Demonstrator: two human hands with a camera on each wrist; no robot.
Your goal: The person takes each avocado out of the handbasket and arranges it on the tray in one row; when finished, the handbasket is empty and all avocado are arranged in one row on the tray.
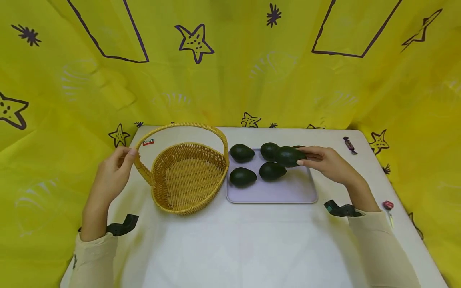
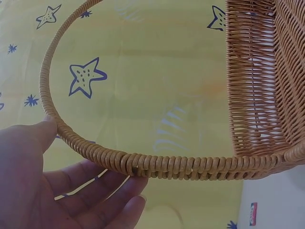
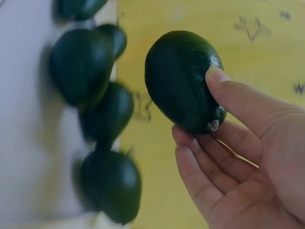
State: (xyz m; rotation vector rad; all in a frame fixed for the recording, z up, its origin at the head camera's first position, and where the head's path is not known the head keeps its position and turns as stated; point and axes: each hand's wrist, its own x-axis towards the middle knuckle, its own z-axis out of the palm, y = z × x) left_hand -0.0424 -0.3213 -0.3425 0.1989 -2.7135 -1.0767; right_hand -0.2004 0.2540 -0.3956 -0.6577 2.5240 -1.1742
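Note:
A wicker basket [image 1: 192,180] with a tall arched handle stands on the left of the table, and its inside shows bare woven floor. My left hand [image 1: 114,170] holds the left side of the handle [image 2: 143,164], thumb on one side and fingers behind it. On the right, my right hand [image 1: 329,162] pinches a dark green avocado [image 3: 183,81] by its stem end, between thumb and fingers. The held avocado hangs over a pale lilac tray [image 1: 273,196]. Several more avocados [image 1: 243,177] lie on the tray, one partly hidden behind the held one.
The tray stands right beside the basket on the white table [image 1: 230,248]. A wrapped candy [image 1: 349,145] lies at the back right, a lollipop [image 1: 387,206] at the right edge. Behind the basket handle is a small red-and-green packet [image 1: 148,142]. A yellow patterned cloth [image 1: 230,88] hangs behind.

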